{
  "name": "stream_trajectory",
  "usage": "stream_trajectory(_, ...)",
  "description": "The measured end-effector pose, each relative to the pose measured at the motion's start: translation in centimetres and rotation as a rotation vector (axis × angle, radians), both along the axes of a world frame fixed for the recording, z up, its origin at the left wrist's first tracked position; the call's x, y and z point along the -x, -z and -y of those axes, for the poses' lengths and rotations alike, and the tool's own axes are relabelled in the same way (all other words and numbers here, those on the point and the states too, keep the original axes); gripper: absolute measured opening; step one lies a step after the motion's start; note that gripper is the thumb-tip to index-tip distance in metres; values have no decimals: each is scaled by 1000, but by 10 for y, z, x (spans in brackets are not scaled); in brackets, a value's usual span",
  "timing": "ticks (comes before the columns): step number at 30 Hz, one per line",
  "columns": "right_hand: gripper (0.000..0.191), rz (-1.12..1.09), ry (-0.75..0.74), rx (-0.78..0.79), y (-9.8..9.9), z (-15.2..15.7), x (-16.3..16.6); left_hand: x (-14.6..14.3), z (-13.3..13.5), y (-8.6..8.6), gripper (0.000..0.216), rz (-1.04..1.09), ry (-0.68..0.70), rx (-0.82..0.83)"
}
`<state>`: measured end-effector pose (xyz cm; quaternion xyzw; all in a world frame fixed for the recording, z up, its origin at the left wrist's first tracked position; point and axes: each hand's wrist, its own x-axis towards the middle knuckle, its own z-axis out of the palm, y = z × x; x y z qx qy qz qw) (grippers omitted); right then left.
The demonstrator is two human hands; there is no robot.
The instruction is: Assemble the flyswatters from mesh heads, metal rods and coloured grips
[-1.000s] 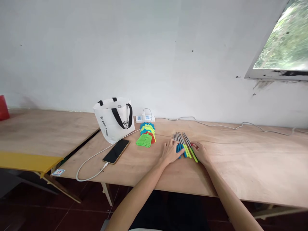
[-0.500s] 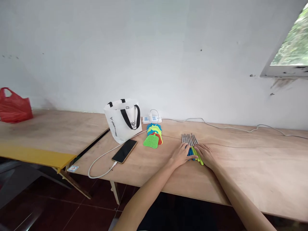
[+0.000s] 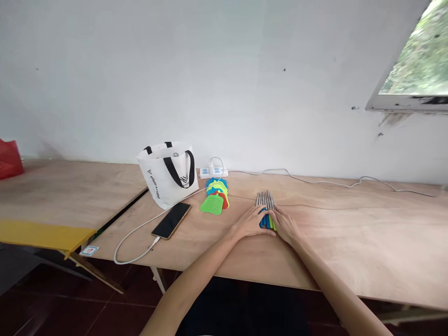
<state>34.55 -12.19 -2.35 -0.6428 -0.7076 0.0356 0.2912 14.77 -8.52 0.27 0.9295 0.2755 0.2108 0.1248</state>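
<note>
A row of fly swatter handles (image 3: 266,199) lies side by side on the wooden table, thin metal rods pointing away from me and blue and green grips towards me. My left hand (image 3: 250,222) curves around the left side of the bundle, its thumb across the near ends. From the right, my right hand (image 3: 284,226) presses against the green grips, fingers bent over the top. Both hands squeeze the bundle between them, and their fingers partly cover the grips. Left of them, fly swatter heads (image 3: 212,204) in green, red, yellow and blue mesh overlap in a stack.
A white tote bag (image 3: 164,179) with black straps stands at the left, beside a phone (image 3: 171,220) on a charging cable. Behind the swatter heads is a power strip (image 3: 220,172) against the wall. A second table (image 3: 70,182) adjoins across a gap, with a red bag (image 3: 10,159).
My hands have drawn closer together, and the handles, fanned out before, now lie tighter and more parallel. The whole view has shifted slightly to the right.
</note>
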Motion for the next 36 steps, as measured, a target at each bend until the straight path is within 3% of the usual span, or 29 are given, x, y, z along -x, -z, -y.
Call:
stream_trajectory(7,45,-19,-38,-118,-17,-21,45,18,-5,-1,80,-73,-132,-15)
stream_trajectory(12,45,-44,-16,-131,-15,-38,65,36,-10,-9,75,-114,-157,9)
stream_trajectory(20,40,-132,101,-100,-9,-65,96,55,-10,-18,70,-101,-231,-86)
stream_trajectory(24,36,-168,162,-74,-6,-63,94,55,-12,-16,66,-114,-170,-85)
stream_trajectory(28,35,-190,196,-43,-5,-54,83,50,-12,-10,57,-101,-236,-51)
stream_trajectory(36,47,-211,22,-18,-5,-49,83,50,-5,-9,70,-64,-363,-33)
